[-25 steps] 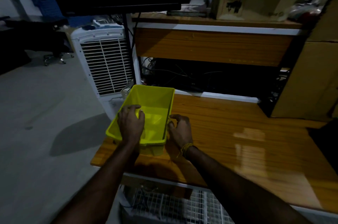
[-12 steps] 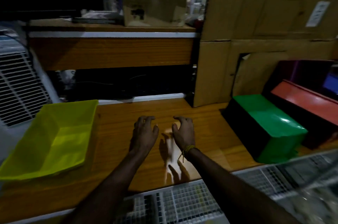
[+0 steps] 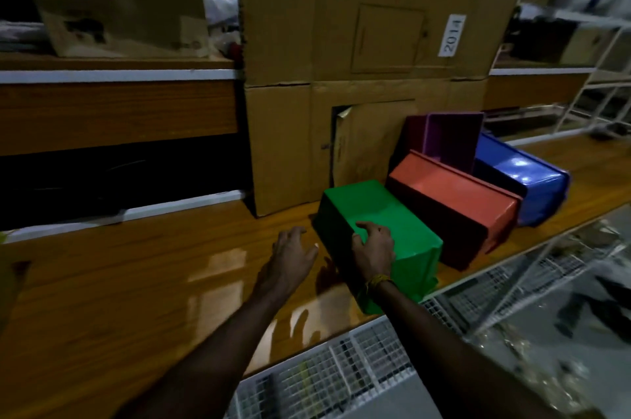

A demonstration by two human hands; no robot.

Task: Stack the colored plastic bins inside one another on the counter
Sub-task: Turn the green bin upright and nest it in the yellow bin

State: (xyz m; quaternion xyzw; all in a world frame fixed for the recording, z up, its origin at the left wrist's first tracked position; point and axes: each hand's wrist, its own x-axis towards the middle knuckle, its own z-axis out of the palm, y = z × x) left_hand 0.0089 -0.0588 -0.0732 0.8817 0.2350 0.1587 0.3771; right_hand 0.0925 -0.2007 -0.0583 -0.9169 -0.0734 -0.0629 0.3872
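A green bin lies upside down on the wooden counter, right of centre. My right hand rests on its upturned bottom near the left edge, fingers curled over it. My left hand hovers open just left of the green bin, apart from it. Behind the green bin lie a red bin and a blue bin, both overturned. A purple bin leans against the cardboard. Only a yellow sliver of the yellow bin shows at the far left edge.
Tall cardboard boxes stand behind the bins. A wooden shelf runs along the back left with a smaller box on top. White wire racks sit below the counter's front edge and at the right.
My view has swung right. Both hands left the yellow bin and moved right across the counter; my right hand now rests on the green bin, my left hand is beside it.
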